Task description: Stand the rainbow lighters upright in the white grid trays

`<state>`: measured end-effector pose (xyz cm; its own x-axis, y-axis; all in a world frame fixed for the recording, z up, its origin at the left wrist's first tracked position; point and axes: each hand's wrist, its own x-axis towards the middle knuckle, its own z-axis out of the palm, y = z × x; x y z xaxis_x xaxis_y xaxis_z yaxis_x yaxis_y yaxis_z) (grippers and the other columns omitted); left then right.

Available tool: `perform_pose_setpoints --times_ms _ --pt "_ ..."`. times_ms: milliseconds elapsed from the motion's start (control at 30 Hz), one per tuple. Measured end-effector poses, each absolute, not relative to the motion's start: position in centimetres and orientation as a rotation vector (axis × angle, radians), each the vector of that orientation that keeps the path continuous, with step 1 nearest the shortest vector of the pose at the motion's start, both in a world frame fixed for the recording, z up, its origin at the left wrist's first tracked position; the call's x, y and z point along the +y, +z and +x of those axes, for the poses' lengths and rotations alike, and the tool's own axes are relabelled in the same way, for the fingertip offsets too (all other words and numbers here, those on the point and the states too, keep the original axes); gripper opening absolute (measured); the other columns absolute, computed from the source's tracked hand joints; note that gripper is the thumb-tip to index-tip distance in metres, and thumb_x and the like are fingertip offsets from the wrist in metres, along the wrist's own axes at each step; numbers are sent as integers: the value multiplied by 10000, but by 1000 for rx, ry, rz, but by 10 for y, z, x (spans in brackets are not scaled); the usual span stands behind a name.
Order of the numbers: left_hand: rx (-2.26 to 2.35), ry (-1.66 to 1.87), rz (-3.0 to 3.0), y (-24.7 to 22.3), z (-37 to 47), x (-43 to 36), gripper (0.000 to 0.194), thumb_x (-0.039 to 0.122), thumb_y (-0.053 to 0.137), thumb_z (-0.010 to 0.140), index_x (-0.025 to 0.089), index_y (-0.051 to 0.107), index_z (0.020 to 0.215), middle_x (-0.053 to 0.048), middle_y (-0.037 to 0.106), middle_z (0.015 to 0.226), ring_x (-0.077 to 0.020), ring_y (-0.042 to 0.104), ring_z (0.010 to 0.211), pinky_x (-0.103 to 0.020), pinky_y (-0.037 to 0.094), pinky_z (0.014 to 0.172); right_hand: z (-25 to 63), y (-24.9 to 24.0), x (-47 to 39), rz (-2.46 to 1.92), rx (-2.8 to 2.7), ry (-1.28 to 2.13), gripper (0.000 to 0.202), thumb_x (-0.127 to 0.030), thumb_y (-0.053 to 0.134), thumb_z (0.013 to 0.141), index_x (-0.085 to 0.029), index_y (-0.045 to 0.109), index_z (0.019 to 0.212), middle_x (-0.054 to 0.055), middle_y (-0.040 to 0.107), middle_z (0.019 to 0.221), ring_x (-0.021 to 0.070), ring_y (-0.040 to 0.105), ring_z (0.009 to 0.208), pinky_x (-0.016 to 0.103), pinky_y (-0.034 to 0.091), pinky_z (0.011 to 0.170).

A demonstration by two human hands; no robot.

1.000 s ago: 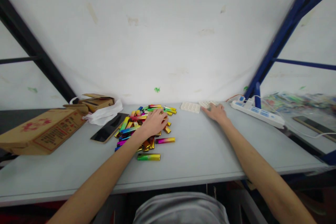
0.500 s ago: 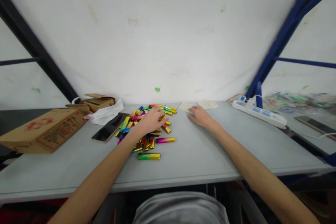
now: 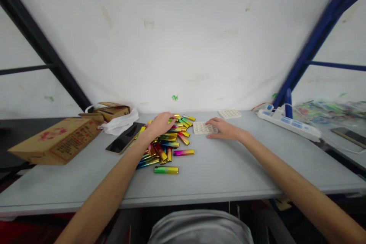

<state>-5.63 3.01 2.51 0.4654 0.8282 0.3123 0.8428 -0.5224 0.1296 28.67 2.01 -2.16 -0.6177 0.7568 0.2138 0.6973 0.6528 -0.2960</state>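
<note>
Many shiny metallic-coloured lighters (image 3: 161, 151) lie in a loose pile left of the middle of the table. My left hand (image 3: 160, 125) rests over the far side of this pile, fingers pointing right and partly apart; their undersides are hidden. A green-and-yellow lighter (image 3: 166, 170) and a pink-and-yellow lighter (image 3: 183, 153) lie singly in front and to the right. To the right of the pile, my right hand (image 3: 224, 129) grips a white tray with rows of small holes (image 3: 200, 128) by its right end, thumb at the near edge and fingers on top.
A second white holed tray (image 3: 229, 113) lies by the wall. Leftward are a black phone (image 3: 125, 138), a white plastic bag (image 3: 121, 122) and cardboard boxes (image 3: 57, 139). A power strip (image 3: 289, 124) with cables sits at right, near a blue frame post (image 3: 310, 42).
The near white tray has come toward me and lies straighter, with my right hand on its end. My left hand has shifted slightly over the pile, and some lighters there have moved.
</note>
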Motion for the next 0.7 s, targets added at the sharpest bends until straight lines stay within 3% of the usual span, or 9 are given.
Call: perform_pose_setpoints --times_ms 233,367,433,567,700 --pt "-1351 -376 -2800 11 -5 87 444 156 552 867 106 680 1289 -161 668 1363 -259 599 1289 -348 403 1138 296 -33 6 -1057 -2385 293 623 -479 745 859 -184 561 1376 168 619 1351 323 598 1249 522 473 1088" --pt "-1371 -355 -2859 7 10 107 276 145 597 818 157 769 1034 -115 784 1047 -236 716 999 -320 520 945 295 -29 0 -1110 -2345 317 664 -453 775 828 -166 557 1385 184 616 1371 332 601 1258 533 466 1094" --pt "-1374 -407 -2868 6 12 109 186 173 619 815 155 766 928 -109 773 928 -234 715 892 -328 533 878 294 -27 -1 -1128 -2343 327 669 -445 782 823 -159 557 1384 186 613 1379 330 600 1262 529 464 1097" --pt "-1385 -666 -2819 15 7 98 216 247 587 883 144 705 1033 -119 713 1015 -232 683 916 -375 514 908 292 -25 -4 -1130 -2303 335 706 -443 801 806 -172 536 1402 177 616 1379 325 619 1232 512 493 1062" --pt "-1465 -1095 -2982 34 -4 65 268 367 623 881 160 704 1030 -71 705 967 -172 669 726 -322 543 746 291 -23 -6 -1125 -2225 409 751 -452 829 773 -178 513 1397 155 653 1309 294 675 1099 483 551 980"
